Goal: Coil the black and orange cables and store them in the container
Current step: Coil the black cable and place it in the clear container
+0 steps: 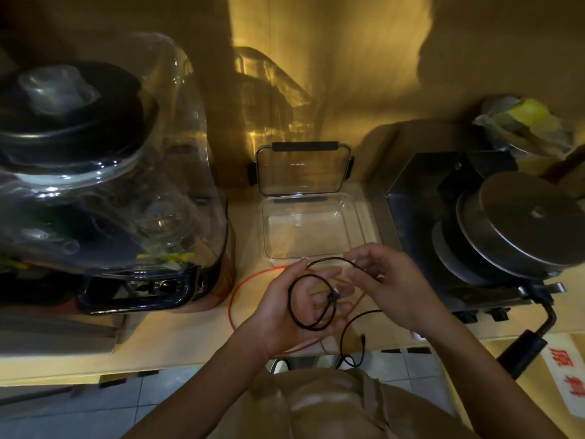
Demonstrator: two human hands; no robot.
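Coiling the black cable (311, 304) is the step in hand, as we judge it: two or so loops lie across our left hand (296, 307), whose grip is open, palm up, with the fingers loosely cradling the loops instead of pinching them. Our right hand (391, 288) has its grip closed on the next stretch of the same cable, thumb and fingertips pinching it just above the left fingertips. The free tail drops from there, runs over the front edge of the bench (164, 340) and hangs down with its plug end dangling in front of our body.

The orange cable (234, 296) lies uncoiled on the bench beneath both hands, one arc curving out to the left. The clear container (357, 217) stands empty just behind the hands, its lid (302, 171) propped upright behind it.

The risks we see come from the loose hold. With the left palm open, the springy loops could slide off or spring apart as the right hand feeds the next turn. The hanging tail could also drag against the bench edge and tug the coil askew. And the black loops hang right over the orange cable, so the two could tangle if the coil is lowered.
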